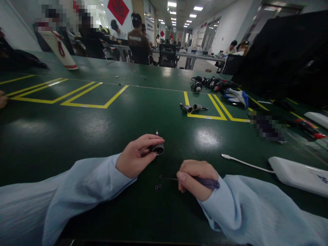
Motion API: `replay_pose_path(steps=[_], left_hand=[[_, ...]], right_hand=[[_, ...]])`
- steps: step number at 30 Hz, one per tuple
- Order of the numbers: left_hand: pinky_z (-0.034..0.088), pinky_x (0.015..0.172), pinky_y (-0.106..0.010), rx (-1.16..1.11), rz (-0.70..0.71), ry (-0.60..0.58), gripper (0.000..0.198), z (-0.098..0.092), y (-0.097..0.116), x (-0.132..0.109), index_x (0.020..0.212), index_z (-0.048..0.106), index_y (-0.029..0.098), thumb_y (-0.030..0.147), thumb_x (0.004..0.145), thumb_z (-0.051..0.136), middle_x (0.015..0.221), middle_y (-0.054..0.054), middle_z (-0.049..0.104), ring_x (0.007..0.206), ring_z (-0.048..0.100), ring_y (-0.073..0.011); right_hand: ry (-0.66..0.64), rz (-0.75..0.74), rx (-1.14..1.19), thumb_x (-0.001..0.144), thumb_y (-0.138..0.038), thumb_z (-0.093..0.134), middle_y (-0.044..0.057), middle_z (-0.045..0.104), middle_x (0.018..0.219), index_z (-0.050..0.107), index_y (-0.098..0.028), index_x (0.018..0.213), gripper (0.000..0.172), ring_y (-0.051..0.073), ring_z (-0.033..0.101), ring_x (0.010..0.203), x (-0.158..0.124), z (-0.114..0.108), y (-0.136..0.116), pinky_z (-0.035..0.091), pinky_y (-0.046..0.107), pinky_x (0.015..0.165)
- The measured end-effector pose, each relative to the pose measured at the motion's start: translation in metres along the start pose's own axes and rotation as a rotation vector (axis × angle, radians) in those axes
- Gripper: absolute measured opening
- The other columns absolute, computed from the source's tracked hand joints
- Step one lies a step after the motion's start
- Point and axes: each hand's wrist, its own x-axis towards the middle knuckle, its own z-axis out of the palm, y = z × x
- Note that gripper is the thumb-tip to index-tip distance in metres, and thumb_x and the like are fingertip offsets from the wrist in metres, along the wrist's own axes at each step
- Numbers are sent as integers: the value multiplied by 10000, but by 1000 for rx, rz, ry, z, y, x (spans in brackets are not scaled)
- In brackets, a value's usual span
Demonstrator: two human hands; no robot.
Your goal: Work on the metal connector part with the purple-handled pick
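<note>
My left hand point(137, 155) is closed around a small dark metal cylindrical part point(158, 147) with a thin tip pointing away, resting on the green table point(77, 136). Just to the right, my right hand point(196, 178) grips a slim purple-handled screwdriver point(205, 182), its shaft lying flat and pointing left. Near that tip lie two tiny dark washers or nuts point(158, 186) on the table. Both arms wear light blue sleeves.
Two similar metal parts point(192, 108) lie farther back by yellow floor-tape lines. A pile of dark parts point(205, 83) and blue-white gloves point(237, 96) sit beyond. A white power bank point(297, 174) with cable is at the right. People sit at tables behind.
</note>
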Motion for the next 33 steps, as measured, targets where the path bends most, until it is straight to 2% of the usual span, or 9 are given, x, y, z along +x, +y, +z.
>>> replay_pose_path(steps=[4, 6, 8, 11, 15, 23, 33], left_hand=[[513, 850, -302, -34, -18, -10, 352, 0, 0, -1, 978, 657, 182, 34, 669, 574, 1099, -82, 565, 1004, 584, -205], [499, 874, -315, -63, -35, -1, 359, -1, 0, 0, 970, 663, 185, 23, 660, 578, 1096, -76, 572, 1001, 588, -205], [488, 891, -321, -89, -54, 13, 350, -1, 1, 1, 949, 673, 181, 18, 651, 587, 1074, -71, 589, 987, 596, -201], [479, 905, -326, -122, -75, 28, 330, -2, 3, 2, 922, 684, 172, 22, 640, 600, 1053, -68, 607, 980, 601, -198], [481, 905, -328, -155, -94, 61, 337, -2, 3, 2, 927, 682, 165, 25, 628, 612, 1078, -70, 616, 994, 597, -202], [468, 927, -322, -162, -141, 111, 354, 2, 4, 1, 957, 666, 135, 24, 626, 609, 1120, -82, 626, 1041, 576, -205], [509, 868, -294, -93, -109, 125, 295, 6, 9, 0, 912, 676, 106, 74, 623, 626, 1058, -102, 647, 996, 600, -203]], right_hand=[[-130, 132, -172, 729, -195, 461, -30, 411, 358, 464, -163, 384, 346, 76, 424, 385, 14, -9, -10, 322, 217, 431], [-145, 183, -221, 719, -192, 460, -39, 378, 350, 447, -167, 380, 340, 72, 389, 366, 18, -9, -12, 297, 218, 416], [-108, 124, -225, 743, -210, 441, -32, 387, 368, 446, -166, 391, 354, 78, 394, 386, 17, -7, -10, 298, 226, 429], [-21, -69, -204, 795, -222, 405, -15, 415, 393, 459, -157, 422, 382, 88, 408, 422, 11, -1, -6, 311, 245, 462], [41, -281, -208, 818, -166, 381, 25, 492, 460, 511, -131, 521, 327, 103, 441, 471, 5, 4, -4, 339, 268, 508], [10, -367, -342, 801, -137, 449, 64, 565, 647, 545, -121, 711, 133, 145, 486, 639, 3, 4, -1, 377, 304, 598], [78, -400, -559, 801, -151, 452, 73, 561, 618, 570, -111, 638, 205, 158, 468, 618, 6, 12, 5, 351, 304, 564]])
